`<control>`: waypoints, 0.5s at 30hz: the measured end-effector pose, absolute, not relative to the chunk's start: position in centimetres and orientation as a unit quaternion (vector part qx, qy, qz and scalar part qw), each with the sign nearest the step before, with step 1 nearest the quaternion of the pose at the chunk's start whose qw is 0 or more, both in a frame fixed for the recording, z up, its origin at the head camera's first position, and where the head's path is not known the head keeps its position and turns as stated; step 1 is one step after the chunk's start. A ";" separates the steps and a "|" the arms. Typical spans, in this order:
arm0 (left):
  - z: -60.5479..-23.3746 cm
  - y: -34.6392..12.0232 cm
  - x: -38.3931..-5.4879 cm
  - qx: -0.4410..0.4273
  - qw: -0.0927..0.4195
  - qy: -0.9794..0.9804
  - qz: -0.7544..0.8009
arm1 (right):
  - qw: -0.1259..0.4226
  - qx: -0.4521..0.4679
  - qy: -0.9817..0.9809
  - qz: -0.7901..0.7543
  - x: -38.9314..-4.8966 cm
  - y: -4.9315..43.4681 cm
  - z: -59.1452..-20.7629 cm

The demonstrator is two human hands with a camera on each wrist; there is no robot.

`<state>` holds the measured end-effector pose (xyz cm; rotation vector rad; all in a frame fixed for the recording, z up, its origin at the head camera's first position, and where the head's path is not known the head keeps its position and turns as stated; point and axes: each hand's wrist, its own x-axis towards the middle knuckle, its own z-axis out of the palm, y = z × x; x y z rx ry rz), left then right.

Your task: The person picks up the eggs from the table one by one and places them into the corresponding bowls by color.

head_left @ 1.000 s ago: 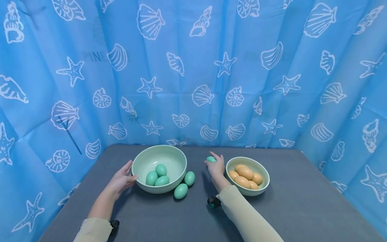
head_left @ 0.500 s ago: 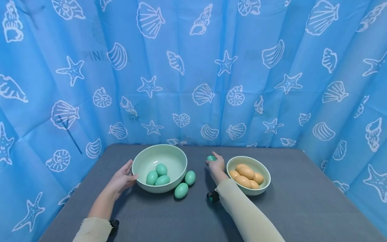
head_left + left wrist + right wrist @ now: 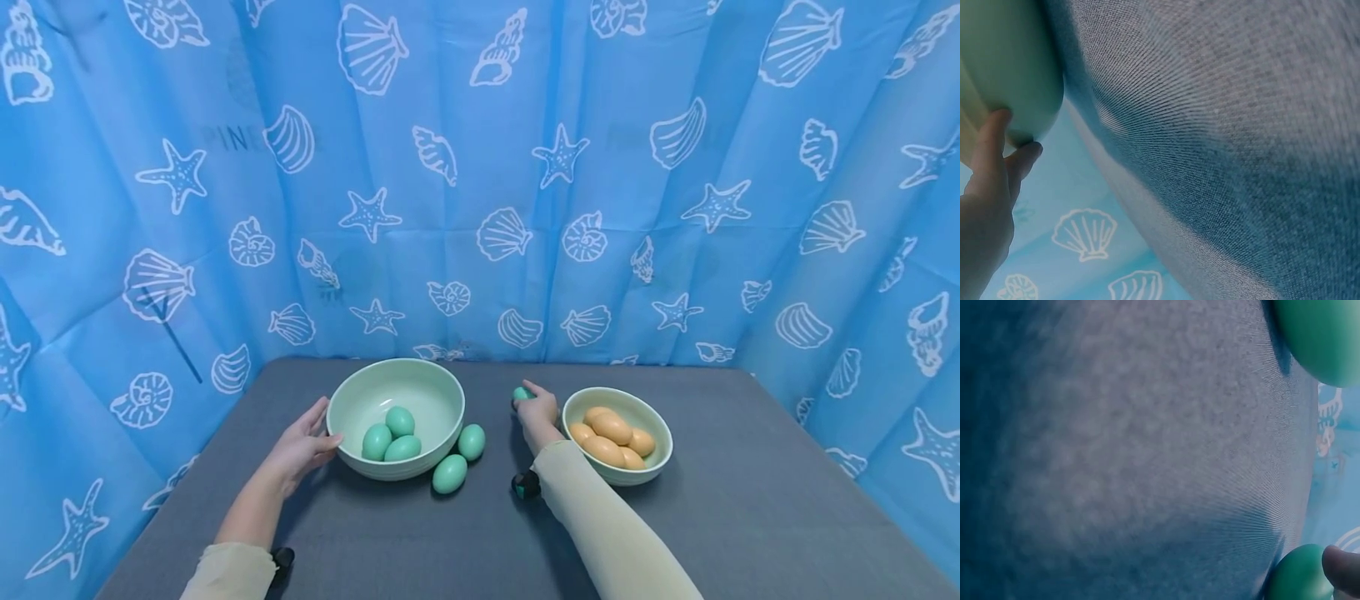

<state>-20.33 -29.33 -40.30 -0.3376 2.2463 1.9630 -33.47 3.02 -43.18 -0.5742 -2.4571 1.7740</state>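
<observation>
In the head view my left hand (image 3: 302,448) lies against the left outer wall of the large pale green bowl (image 3: 420,385), thumb near its rim. The left wrist view shows the fingers fairly straight along the bowl's side (image 3: 1016,56). Inside sit three green eggs (image 3: 402,448). Two more green eggs (image 3: 450,474) lie on the table against its right side. My right hand (image 3: 539,414) holds another green egg (image 3: 522,392) low over the table; whether it touches the cloth, I cannot tell. In the right wrist view a fingertip presses on that egg (image 3: 1297,575).
To the right of my right hand stands a smaller pale green bowl (image 3: 654,415) with several orange eggs (image 3: 609,429). Both bowls rest on a grey cloth-covered table (image 3: 420,542). A blue curtain (image 3: 465,192) with white shell prints hangs behind it.
My right wrist and forearm have shifted slightly, and the fingers have closed a little around the green egg. The left hand and both bowls stay in place.
</observation>
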 end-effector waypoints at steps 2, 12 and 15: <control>-40.3 -29.3 -20.3 -0.112 0.070 0.746 0.652 | 0.033 -0.183 -0.802 0.568 -33.3 3.0 -43.1; -40.3 -29.2 -20.3 -0.116 0.068 0.748 0.650 | 0.032 -0.159 -0.846 0.508 -33.2 3.2 -42.8; -40.4 -29.2 -20.3 -0.118 0.068 0.748 0.649 | 0.032 -0.156 -0.854 0.495 -33.4 3.3 -42.8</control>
